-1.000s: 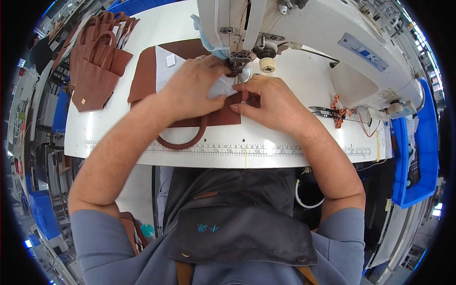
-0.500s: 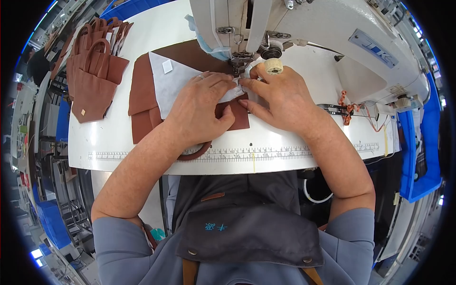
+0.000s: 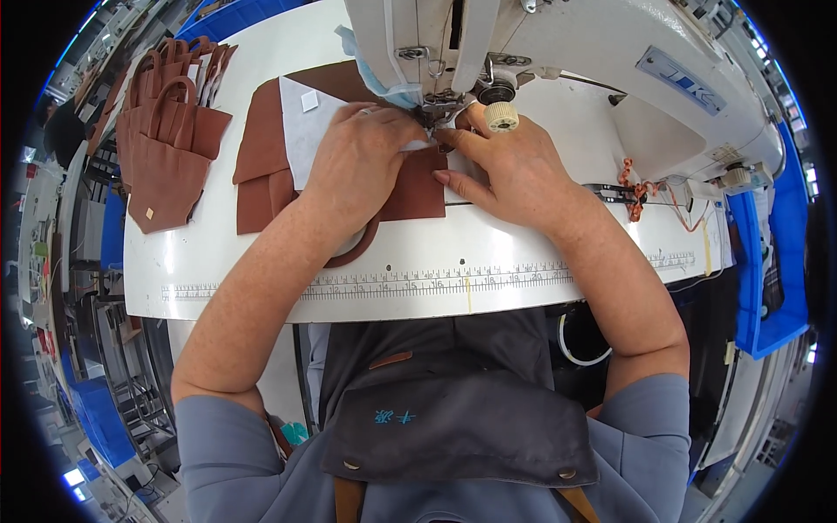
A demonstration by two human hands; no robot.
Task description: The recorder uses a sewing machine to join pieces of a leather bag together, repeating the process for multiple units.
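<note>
A brown leather bag piece (image 3: 261, 150) with white lining (image 3: 305, 139) lies under the sewing machine's presser foot (image 3: 438, 112). A small white label (image 3: 309, 101) is on the lining, and a curved brown handle (image 3: 359, 248) sticks out toward me. My left hand (image 3: 359, 157) is closed on the lining just left of the needle area, its thumb hidden. On the other side, my right hand (image 3: 514, 170) is open, thumb and index finger spread, the index tip touching the lining's edge by the presser foot. The stitching point itself is largely hidden.
Stacked brown bag pieces with handles (image 3: 170, 157) lie at the left of the white table (image 3: 418, 301). Black thread snips (image 3: 610, 193) and orange thread (image 3: 636, 196) are right of my right hand. Blue bins (image 3: 776, 322) stand beyond the table's right edge.
The bag piece and its handle have slid away from me, farther under the machine. My left hand has moved along with it, and its thumb has gone out of sight. My right hand has barely shifted.
</note>
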